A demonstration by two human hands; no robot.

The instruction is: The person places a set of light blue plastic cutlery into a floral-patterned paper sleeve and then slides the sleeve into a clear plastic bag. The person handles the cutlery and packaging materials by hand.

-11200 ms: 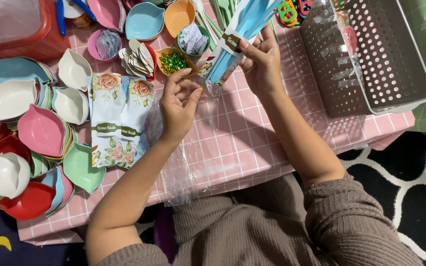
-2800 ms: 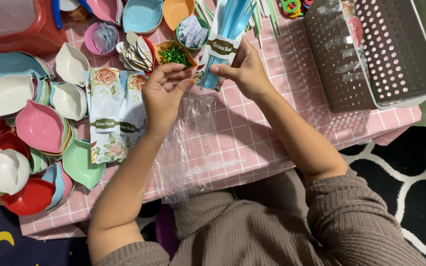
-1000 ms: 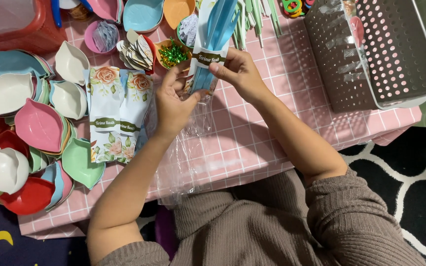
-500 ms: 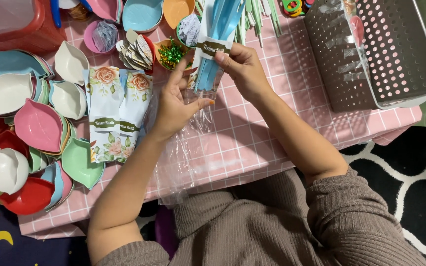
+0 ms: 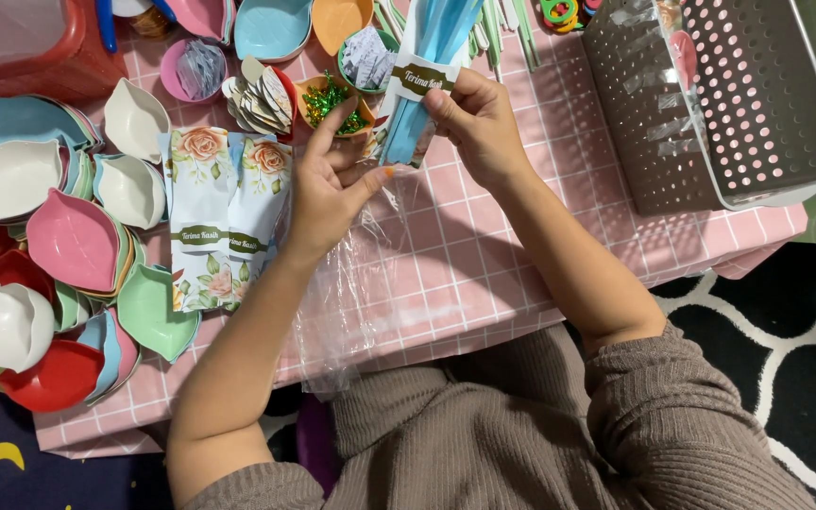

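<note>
hands — left (image 5: 332,184), right (image 5: 474,118) — pinch a banded blue plastic cutlery bundle (image 5: 422,94) in crinkly clear wrap (image 5: 356,283).

A pink checked tablecloth (image 5: 521,246) lies under rose-printed white pouches (image 5: 229,203), a grey perforated basket (image 5: 739,94) and blue cutlery (image 5: 427,76).

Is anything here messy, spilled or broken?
Nothing looks spilled or broken. The table is crowded: leaf-shaped dishes lie in loose, leaning heaps at one end, and a clear plastic bag droops over the edge. Both hands, left hand and right hand, hold a blue banded bundle.
</note>
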